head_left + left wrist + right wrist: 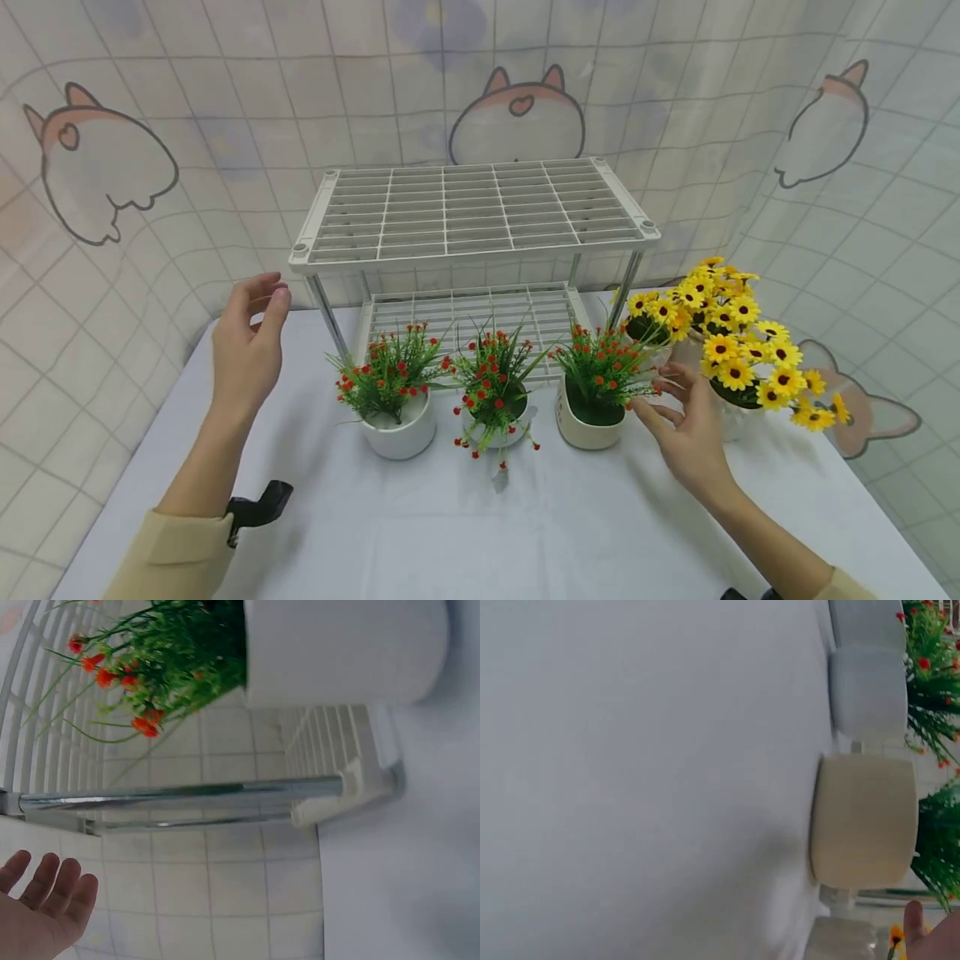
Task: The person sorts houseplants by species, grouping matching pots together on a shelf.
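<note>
Table (pixel 450 542) under white cloth, with a two-tier white rack (pixel 472 256) towards the back. Along its front, upright and side by side on the cloth: a round white pot (pixel 401 437) on the left, a middle white pot (pixel 870 694), and a cream pot (pixel 588 433) on the right, all three with red-flowered greenery (pixel 600 367).

Left hand (pixel 247 350) raised in the air by the rack's left end, near a metal post (pixel 180 797), fingers loosely bent and nothing in their grasp. In the left wrist view, fingertips in the lower corner, apart from the post.

Right hand (pixel 693 425) between the cream pot and the yellow flowers (pixel 720 347), likewise relaxed, with no hold on anything; thumb towards the cream pot's leaves (touching or just short of them, impossible to tell).

At the far right, a pale pot (pixel 733 421) beneath part of the yellow flowers, with more blooms behind, closer to the rack. On both arms, tan sleeves (pixel 172 554); at the left wrist, a black mount (pixel 262 507). In the background, a pale checked curtain (pixel 337 108) with cartoon animals (pixel 517 125).
</note>
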Demonstrator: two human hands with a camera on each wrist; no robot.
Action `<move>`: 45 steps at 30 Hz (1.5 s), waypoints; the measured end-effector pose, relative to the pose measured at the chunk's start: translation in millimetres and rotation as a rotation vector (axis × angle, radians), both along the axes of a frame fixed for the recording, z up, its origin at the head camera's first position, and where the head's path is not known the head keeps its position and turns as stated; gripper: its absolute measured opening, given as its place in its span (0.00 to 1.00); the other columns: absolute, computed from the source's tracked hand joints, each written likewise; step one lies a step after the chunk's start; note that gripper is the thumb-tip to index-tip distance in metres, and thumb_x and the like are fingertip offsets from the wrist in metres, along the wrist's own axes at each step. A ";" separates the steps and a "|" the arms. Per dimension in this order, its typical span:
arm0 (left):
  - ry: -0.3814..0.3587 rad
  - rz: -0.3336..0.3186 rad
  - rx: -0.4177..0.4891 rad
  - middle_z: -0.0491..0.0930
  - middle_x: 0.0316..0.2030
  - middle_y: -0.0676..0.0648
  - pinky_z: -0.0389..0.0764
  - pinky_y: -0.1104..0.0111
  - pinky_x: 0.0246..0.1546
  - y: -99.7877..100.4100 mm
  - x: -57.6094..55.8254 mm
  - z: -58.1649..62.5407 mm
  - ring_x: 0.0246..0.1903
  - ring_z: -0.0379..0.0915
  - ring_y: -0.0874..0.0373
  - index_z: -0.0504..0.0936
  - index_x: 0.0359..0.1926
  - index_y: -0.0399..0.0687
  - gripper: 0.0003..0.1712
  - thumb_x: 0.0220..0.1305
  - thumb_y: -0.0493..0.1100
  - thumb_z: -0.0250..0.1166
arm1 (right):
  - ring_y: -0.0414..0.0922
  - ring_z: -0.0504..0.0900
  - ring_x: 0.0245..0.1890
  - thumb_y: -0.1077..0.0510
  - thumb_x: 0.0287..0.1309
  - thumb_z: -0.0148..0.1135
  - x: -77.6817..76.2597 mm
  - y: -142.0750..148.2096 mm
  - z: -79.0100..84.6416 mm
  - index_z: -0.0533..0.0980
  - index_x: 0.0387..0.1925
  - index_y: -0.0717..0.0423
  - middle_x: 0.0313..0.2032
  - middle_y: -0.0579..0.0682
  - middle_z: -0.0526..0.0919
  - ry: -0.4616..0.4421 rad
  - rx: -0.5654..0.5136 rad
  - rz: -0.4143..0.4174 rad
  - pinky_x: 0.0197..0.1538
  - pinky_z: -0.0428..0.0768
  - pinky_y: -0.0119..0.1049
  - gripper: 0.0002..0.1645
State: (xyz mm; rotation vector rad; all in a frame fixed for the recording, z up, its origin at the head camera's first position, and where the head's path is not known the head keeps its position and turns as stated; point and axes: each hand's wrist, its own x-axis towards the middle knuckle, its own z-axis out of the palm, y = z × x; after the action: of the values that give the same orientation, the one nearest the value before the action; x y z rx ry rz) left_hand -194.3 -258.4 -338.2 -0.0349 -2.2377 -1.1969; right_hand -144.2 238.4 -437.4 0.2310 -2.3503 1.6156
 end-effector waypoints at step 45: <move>-0.090 -0.241 0.583 0.77 0.46 0.47 0.76 0.66 0.46 18.3 -38.1 25.1 0.43 0.77 0.56 0.73 0.53 0.50 0.14 0.77 0.52 0.58 | 0.59 0.60 0.69 0.58 0.49 0.81 -18.4 -46.1 -37.1 0.51 0.75 0.64 0.68 0.67 0.57 -0.270 0.055 -0.126 0.71 0.58 0.55 0.62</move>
State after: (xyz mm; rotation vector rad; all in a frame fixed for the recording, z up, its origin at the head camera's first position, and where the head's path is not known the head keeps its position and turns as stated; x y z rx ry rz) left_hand -232.3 -240.1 -313.1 -0.0199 -1.9109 -1.9754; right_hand -162.7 192.3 -474.5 -0.1314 -2.5496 1.6104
